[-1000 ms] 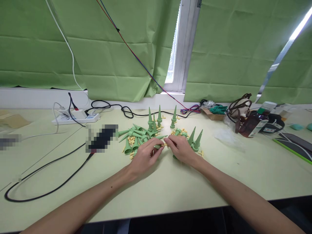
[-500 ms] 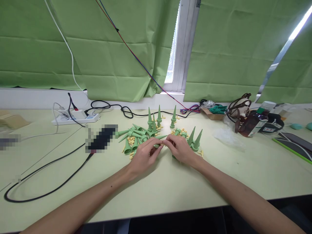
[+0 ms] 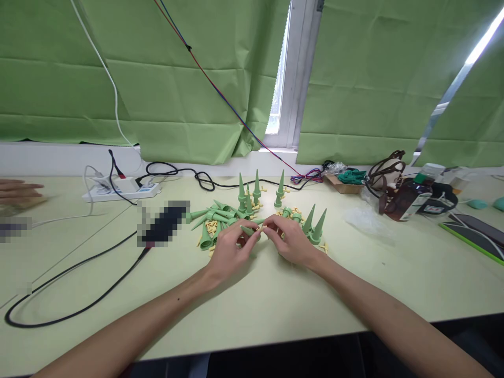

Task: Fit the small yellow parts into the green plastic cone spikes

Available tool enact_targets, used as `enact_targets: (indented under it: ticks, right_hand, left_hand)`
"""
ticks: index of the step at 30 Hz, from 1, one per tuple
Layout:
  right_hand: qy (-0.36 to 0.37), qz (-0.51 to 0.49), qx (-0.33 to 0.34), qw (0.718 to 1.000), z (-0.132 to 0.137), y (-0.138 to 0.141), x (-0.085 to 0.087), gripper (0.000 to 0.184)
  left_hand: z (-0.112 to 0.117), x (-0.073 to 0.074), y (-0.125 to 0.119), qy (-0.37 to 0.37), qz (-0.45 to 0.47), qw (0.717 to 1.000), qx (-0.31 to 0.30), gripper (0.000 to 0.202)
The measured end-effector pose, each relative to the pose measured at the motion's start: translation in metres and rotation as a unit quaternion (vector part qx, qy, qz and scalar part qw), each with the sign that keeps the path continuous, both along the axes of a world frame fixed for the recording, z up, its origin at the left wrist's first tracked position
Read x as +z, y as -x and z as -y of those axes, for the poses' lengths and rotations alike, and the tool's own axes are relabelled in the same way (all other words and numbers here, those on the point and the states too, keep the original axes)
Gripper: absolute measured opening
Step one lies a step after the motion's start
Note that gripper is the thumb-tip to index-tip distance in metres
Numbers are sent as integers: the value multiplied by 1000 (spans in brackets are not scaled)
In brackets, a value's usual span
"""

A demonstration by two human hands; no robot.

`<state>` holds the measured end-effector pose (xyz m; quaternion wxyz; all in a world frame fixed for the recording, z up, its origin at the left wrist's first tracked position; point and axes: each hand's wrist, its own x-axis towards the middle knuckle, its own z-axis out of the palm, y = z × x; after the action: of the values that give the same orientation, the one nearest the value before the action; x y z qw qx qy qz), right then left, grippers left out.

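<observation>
My left hand (image 3: 229, 251) is closed round a green cone-shaped spike (image 3: 249, 231), held just above the pale green table (image 3: 275, 299). My right hand (image 3: 290, 239) pinches a small yellow piece (image 3: 263, 229) right at the spike's end, so the two hands meet fingertip to fingertip. Behind them lies a pile of green spikes (image 3: 214, 223) mixed with small yellow pieces (image 3: 212, 227). Several spikes stand upright (image 3: 255, 191) further back, and two more stand (image 3: 315, 226) just right of my right hand.
A white power strip (image 3: 122, 187) with black cables (image 3: 71, 294) lies at the left. Another person's hand (image 3: 18, 190) shows at the far left edge. A brown bottle (image 3: 409, 202), a bag and other clutter sit at the right. Green curtains hang behind.
My hands have lifted slightly and turned the spike, so its tip now shows between the fingers. Another person's hand has come into view at the far left.
</observation>
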<state>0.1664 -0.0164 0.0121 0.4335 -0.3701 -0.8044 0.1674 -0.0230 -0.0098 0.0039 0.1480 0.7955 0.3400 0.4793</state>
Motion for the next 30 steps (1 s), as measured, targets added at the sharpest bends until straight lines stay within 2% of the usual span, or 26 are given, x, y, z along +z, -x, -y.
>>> enact_targets:
  ticks: [7, 19, 30]
  right_hand:
    - [-4, 13, -1, 1000, -2, 0, -1, 13]
    - [-9, 29, -29, 999, -5, 0, -4, 37]
    - [-3, 42, -28, 999, -5, 2, -4, 45]
  left_hand:
    - [-2, 0, 0, -32, -15, 999, -6, 8]
    - [2, 2, 1, -68, -40, 996, -43, 9]
    - [2, 2, 1, -103, -39, 991, -77, 12]
